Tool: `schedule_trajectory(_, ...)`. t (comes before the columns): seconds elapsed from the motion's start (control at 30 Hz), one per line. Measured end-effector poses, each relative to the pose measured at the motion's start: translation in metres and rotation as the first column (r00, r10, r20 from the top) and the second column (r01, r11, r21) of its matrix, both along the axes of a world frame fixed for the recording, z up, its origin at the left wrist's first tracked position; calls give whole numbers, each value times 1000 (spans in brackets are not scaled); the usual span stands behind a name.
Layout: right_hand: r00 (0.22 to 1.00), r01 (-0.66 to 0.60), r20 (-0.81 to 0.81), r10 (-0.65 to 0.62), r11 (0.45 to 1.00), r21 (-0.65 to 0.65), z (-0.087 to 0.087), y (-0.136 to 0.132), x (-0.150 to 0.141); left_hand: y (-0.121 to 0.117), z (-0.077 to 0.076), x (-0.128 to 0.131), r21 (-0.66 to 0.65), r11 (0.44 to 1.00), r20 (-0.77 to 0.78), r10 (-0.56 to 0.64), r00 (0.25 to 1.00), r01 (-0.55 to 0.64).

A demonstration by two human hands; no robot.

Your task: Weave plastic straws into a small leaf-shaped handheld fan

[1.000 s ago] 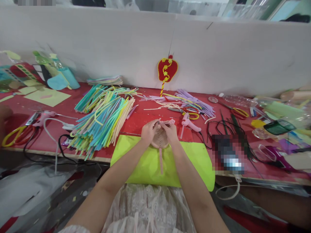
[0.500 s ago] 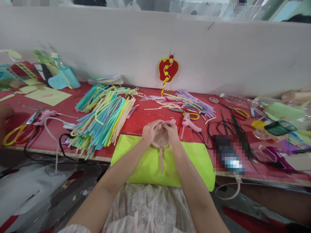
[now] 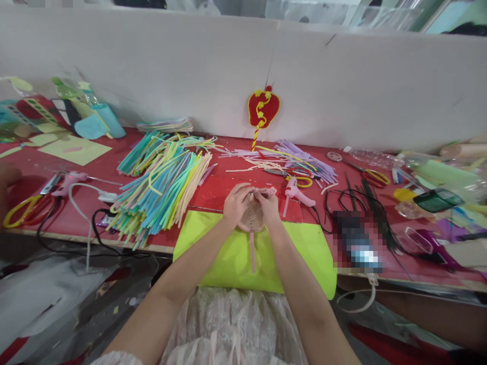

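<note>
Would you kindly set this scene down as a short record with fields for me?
Left hand: holding the pale round piece at its upper left
Right hand: at the piece's upper right, exact grip hidden
Stem: pink, on the near side of the piece, over the yellow-green sheet
Left side: bundle of multicoloured strips
Right side: pink glue gun near the right hand
Behind: red fan-shaped piece with yellow trim, upright

A red ornament [image 3: 271,112] edged in yellow stands before a white partition [image 3: 171,71] at the back of a red counter [image 3: 30,161], where pastel pipe cleaners [image 3: 160,190] lie heaped; at far left, scissors [image 3: 33,199] rest beside a pink glue gun [image 3: 66,184].
</note>
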State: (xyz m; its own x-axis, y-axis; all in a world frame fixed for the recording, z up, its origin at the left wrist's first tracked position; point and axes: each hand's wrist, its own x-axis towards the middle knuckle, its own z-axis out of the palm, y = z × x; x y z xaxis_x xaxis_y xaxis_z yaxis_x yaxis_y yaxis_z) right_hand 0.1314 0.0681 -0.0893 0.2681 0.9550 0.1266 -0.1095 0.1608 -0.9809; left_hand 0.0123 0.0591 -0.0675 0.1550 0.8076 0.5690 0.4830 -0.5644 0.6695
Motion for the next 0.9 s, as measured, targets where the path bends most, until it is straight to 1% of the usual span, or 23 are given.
schedule_trajectory(0.17,999,-14,40,17,998,-54,0,0,1,3,-4,-2,9,1000,13,-1,1000,0)
schedule_trajectory(0.27,994,-27,102,34,997,-71,-1,0,2,4,-6,-3,12,1000,43,-9,999,9)
schedule_trajectory(0.37,992,-16,121,27,996,-87,-1,0,1,4,-6,-3,18,999,82,-33,996,32)
schedule_trajectory(0.47,997,1,77,6,995,-96,-1,-1,1,5,-5,-3,23,998,109,-64,992,62)
schedule_trajectory(0.63,996,-16,-85,4,991,-135,2,-1,0,7,-8,-3,54,995,131,-91,987,84)
schedule_trajectory(0.7,989,-34,-146,15,991,-128,4,-2,-1,7,-7,-2,60,994,138,-101,985,94)
schedule_trajectory(0.8,985,-43,-172,26,994,-100,8,-2,0,6,-4,-1,-2,996,181,-91,979,93)
schedule_trajectory(0.9,995,-36,-99,29,997,-68,9,-2,2,7,-2,1,-119,987,293,-70,954,109)
